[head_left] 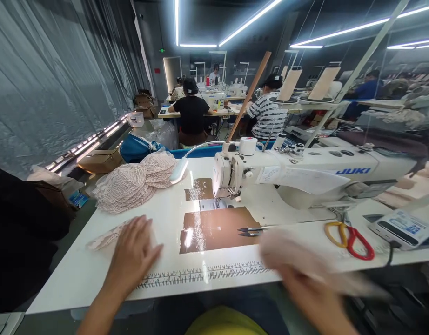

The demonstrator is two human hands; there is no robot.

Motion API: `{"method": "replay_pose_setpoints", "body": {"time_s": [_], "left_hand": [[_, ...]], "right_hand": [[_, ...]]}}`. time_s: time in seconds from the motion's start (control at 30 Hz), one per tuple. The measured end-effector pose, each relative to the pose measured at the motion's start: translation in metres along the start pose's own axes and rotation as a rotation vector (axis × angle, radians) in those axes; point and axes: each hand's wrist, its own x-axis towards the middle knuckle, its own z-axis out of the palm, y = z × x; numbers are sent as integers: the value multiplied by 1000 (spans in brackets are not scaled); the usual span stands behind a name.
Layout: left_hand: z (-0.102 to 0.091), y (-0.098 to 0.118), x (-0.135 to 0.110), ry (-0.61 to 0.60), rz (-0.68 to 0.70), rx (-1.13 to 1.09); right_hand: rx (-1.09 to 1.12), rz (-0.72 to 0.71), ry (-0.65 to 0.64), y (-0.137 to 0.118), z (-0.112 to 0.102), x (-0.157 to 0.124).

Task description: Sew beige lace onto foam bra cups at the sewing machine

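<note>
My left hand (134, 253) lies flat, fingers stretched out, on a pale lace piece (106, 238) at the table's left side; part of that piece is hidden under the palm. At the lower right my right hand (305, 288) is smeared by motion and carries a beige fabric piece (291, 251), also blurred. Behind the left hand rests a pile of lace pieces (124, 188). A white sewing machine (231, 167) stands beyond the hands. Thread snips (249, 231) lie on the brown plate (214, 230) in front of its needle.
Red and yellow scissors (359, 244) lie right of the fabric, near a white device (403, 228). A printed ruler (207, 273) runs along the table's front edge. Thread cones (289, 86) stand behind the machine. Other people (191, 111) sit at machines farther back.
</note>
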Motion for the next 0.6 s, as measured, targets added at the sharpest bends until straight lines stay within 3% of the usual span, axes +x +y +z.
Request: {"method": "replay_pose_setpoints", "body": {"time_s": [0.03, 0.1, 0.17, 0.2, 0.27, 0.37, 0.43, 0.5, 0.53, 0.6], "left_hand": [[-4, 16, -1, -49, 36, -132], [-8, 51, -6, -339, 93, -487], [-9, 79, -12, -573, 90, -741], [-8, 88, -13, -640, 77, -815], [-3, 92, -15, -638, 2, -867], [5, 78, -14, -427, -134, -789], [8, 67, -14, -355, -190, -763], [8, 65, -16, -442, -231, -897], [7, 67, -18, -538, -223, -1012], [4, 75, -23, -729, -124, -1273]], "right_hand": [[-29, 1, -39, -2, 16, 5], [-77, -52, -181, -8, 45, 15], [-118, -185, -295, -14, 61, 24], [-143, -258, -283, -17, 64, 27], [-218, -398, -134, -22, 60, 31], [-333, -548, 147, -24, 39, 29], [-354, -589, 335, -24, 25, 26], [-332, -538, 450, -21, 17, 25], [-304, -463, 432, -19, 17, 26], [-186, -226, 231, -15, 24, 28]]}}
